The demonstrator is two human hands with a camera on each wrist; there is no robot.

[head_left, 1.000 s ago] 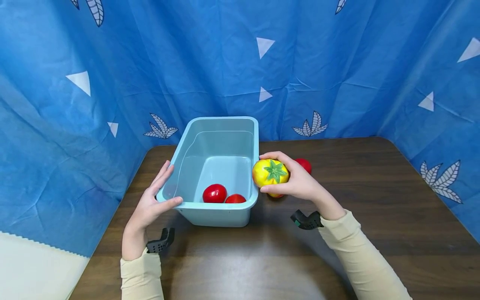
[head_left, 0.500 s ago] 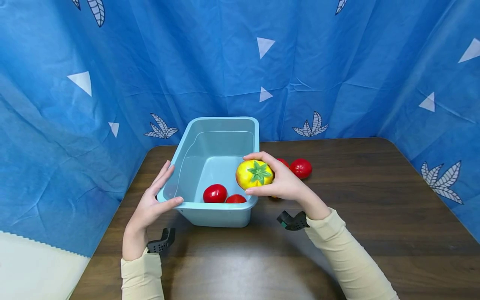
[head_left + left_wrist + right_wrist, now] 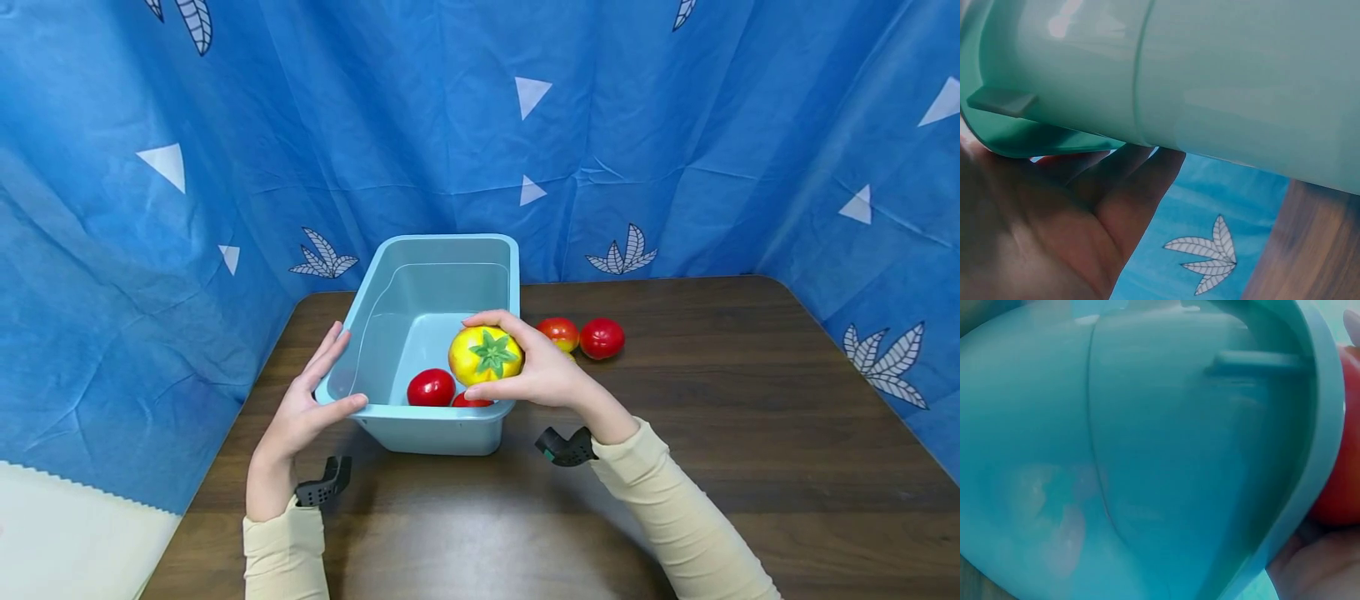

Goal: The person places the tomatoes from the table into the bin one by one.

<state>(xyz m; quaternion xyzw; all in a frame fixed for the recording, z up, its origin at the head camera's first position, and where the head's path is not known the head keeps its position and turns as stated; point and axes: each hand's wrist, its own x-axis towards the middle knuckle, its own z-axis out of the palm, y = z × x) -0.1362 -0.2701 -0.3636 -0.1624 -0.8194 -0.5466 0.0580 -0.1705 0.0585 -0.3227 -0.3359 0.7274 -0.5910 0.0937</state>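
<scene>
Dark brown wood-grain table point(image 3: 720, 375) is carrying everything; its far right corner is rounding off, and its near stretch is catching a pale glare. Light blue bin point(image 3: 427, 433) is standing upright left of the middle, toward the far edge. To its right, 2 fruits are lying close beside each other: 1 red-and-yellow fruit point(image 3: 558, 332) nearer the bin, 1 deep-red fruit point(image 3: 602, 338) farther out. A yellow sliver point(image 3: 572, 357) is showing just in front, possibly a 3rd piece, mostly hidden.
</scene>
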